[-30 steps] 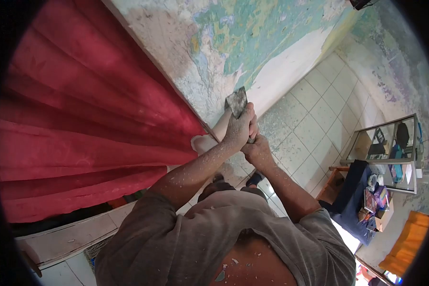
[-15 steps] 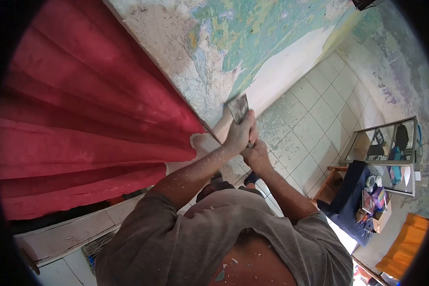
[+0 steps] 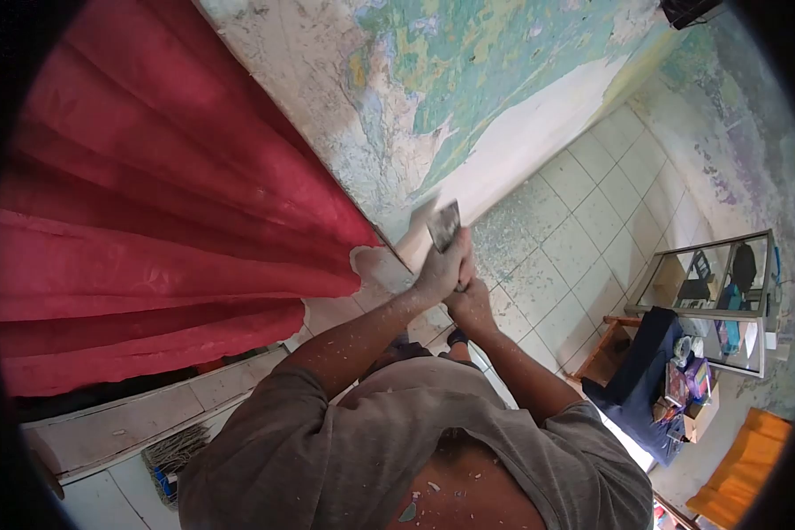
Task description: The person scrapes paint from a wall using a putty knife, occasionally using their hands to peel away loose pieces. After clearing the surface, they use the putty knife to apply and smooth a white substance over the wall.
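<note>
Both my hands are closed round the handle of a scraper (image 3: 444,226) with a broad, dusty metal blade. Nearer the blade is my left hand (image 3: 443,267); my right hand (image 3: 471,306) wraps the lower end of the handle, close below it. The blade points up at the foot of the wall (image 3: 477,97), where green paint is flaking and a smooth white patch shows low down. Most of the handle is hidden by my fingers. White specks cover both forearms.
A red curtain (image 3: 168,212) hangs at the left, beside the wall's edge. Paint flakes litter the tiled floor (image 3: 574,203). On the right stand a glass cabinet (image 3: 707,314) and a dark-cloth-covered seat (image 3: 632,384) with boxes on it. An orange cloth (image 3: 746,468) lies at lower right.
The scraper and both hands have moved slightly down, towards my body. My grip on the handle stays the same, and the view has shifted a little.
</note>
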`<act>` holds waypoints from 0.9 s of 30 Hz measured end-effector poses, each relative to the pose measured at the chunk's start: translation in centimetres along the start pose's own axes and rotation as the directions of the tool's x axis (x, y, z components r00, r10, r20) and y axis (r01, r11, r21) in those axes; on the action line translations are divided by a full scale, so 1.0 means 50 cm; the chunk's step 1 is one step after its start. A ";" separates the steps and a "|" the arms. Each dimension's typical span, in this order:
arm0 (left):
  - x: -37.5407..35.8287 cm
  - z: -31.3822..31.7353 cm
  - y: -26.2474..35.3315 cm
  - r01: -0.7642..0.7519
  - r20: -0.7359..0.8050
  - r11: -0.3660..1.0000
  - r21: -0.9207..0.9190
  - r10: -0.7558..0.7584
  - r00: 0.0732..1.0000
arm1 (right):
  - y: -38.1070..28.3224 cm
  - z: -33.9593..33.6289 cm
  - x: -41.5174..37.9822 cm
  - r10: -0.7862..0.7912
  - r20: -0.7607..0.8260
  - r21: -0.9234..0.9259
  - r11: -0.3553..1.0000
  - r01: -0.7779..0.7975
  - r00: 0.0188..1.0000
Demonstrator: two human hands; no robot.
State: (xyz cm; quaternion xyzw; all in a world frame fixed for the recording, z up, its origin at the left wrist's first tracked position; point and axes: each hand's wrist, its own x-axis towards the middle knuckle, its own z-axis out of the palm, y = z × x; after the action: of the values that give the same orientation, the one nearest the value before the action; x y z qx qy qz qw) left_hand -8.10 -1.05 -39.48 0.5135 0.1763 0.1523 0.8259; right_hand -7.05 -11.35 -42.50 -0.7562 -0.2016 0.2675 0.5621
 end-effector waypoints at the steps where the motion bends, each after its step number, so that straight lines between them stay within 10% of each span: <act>1: 0.002 0.004 0.020 -0.004 -0.039 1.000 -0.024 0.003 0.999 | -0.007 0.003 0.007 -0.138 -0.097 -0.061 0.989 0.132 0.986; 5: 0.093 0.003 0.144 -0.224 0.243 0.970 0.096 0.195 0.950 | -0.169 -0.024 0.076 -0.038 0.019 0.106 0.994 0.036 0.999; 11: -0.009 0.002 -0.017 0.051 0.129 0.998 0.038 -0.055 0.990 | 0.009 -0.033 -0.023 0.089 -0.017 -0.087 0.992 -0.090 0.996; 12: -0.006 0.001 -0.009 0.049 0.125 0.998 0.036 -0.053 0.991 | 0.066 -0.008 -0.030 -0.083 -0.069 0.048 0.995 0.086 0.994; 23: 0.005 0.008 -0.001 0.042 0.154 0.998 -0.037 -0.036 0.987 | -0.040 -0.050 0.003 0.324 0.184 -0.023 0.945 -0.325 0.928; 25: 0.009 0.001 0.007 -0.024 0.163 0.998 0.061 0.014 0.987 | 0.022 -0.015 -0.006 -0.161 -0.106 -0.108 0.983 0.149 0.981; 27: 0.047 -0.004 0.069 -0.030 0.163 0.995 -0.095 0.045 0.986 | -0.070 -0.017 0.043 -0.272 -0.132 -0.148 0.956 0.252 0.953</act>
State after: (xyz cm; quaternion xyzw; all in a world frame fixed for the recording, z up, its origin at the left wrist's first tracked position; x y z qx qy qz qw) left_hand -6.34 1.59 -36.75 0.4887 0.0905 0.1329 0.8575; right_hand -4.86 -9.69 -39.34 -0.7757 -0.2740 0.1187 0.5559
